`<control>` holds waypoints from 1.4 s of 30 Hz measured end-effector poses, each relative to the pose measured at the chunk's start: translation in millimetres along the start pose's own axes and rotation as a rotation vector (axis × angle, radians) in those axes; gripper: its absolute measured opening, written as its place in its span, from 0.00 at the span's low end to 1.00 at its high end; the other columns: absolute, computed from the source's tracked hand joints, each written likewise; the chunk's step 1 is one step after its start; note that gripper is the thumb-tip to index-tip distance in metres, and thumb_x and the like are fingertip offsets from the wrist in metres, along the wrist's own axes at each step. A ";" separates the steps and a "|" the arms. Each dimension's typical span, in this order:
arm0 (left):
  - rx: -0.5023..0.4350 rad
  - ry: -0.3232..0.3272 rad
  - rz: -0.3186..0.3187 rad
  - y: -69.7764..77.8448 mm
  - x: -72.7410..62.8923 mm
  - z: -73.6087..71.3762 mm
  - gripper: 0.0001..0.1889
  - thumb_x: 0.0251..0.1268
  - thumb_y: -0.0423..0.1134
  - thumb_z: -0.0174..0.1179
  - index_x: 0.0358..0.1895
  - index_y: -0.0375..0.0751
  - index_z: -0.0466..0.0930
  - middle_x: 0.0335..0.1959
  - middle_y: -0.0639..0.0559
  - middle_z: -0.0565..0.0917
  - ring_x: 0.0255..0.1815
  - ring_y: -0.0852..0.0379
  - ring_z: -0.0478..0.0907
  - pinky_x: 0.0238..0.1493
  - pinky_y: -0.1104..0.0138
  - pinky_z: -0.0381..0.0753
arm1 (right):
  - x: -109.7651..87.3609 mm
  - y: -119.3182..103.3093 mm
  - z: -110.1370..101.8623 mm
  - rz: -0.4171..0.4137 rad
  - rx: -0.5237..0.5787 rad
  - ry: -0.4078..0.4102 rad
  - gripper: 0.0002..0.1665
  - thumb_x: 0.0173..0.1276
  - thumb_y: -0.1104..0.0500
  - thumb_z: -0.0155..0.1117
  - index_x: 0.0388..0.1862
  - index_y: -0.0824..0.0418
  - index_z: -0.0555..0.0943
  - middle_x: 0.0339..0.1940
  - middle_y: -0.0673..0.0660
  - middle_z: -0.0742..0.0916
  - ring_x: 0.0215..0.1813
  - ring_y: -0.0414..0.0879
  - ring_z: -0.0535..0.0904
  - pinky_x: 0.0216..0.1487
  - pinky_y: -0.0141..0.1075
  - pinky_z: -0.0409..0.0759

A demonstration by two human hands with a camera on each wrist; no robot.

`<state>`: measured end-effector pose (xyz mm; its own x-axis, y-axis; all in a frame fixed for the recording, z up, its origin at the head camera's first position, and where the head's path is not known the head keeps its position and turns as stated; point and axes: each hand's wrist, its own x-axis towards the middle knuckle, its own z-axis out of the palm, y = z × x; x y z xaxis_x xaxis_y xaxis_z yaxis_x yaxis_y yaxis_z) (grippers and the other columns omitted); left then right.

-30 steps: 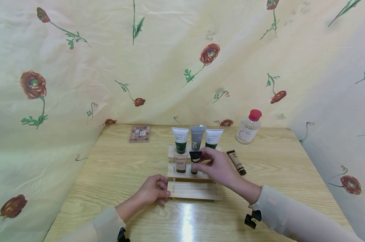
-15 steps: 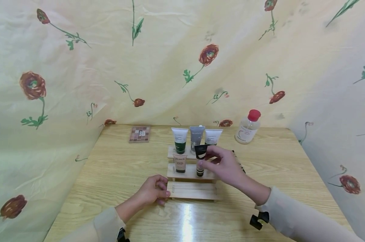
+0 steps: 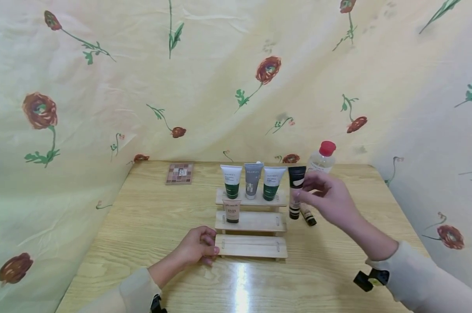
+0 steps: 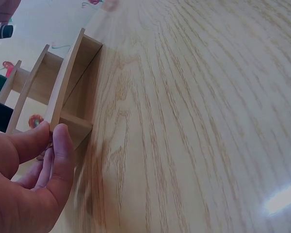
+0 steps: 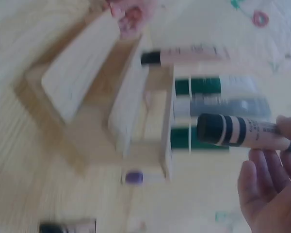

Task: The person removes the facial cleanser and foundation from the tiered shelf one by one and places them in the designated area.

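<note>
My right hand pinches a black-and-beige cosmetic tube between thumb and fingers. It is upright and in the air, just right of the three-step wooden rack. In the right wrist view, the tube's striped dark cap points away from the fingers. My left hand grips the left end of the rack's lowest step, thumb and index finger at its corner. A pink BB tube stands on the middle step. The top step bears two white-and-green tubes and a grey tube.
A beige tube with a black cap lies on the table right of the rack, partly behind the right hand. Beyond it stands a clear bottle with a red cap. A makeup palette lies at the back left.
My right hand has lifted the black-and-beige tube off the middle step and carried it right, past the rack's end. The left hand has stayed on the rack.
</note>
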<state>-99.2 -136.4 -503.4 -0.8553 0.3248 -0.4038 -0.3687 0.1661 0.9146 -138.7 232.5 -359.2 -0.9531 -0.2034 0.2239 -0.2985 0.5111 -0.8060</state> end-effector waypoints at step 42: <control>0.014 -0.008 0.004 -0.6 1.1 -1.4 0.25 0.63 0.24 0.69 0.61 0.27 0.69 0.41 0.42 0.80 0.32 0.50 0.85 0.31 0.59 0.92 | 25.2 183.0 -20.7 0.513 -0.105 -0.242 0.33 0.75 0.48 0.66 0.66 0.72 0.76 0.46 0.62 0.89 0.40 0.46 0.86 0.39 0.42 0.92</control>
<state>-100.4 -137.4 -504.4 -0.8537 0.3334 -0.4000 -0.3597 0.1779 0.9160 -218.4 338.2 -489.8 -0.9423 -0.0864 -0.3234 0.1843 0.6724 -0.7168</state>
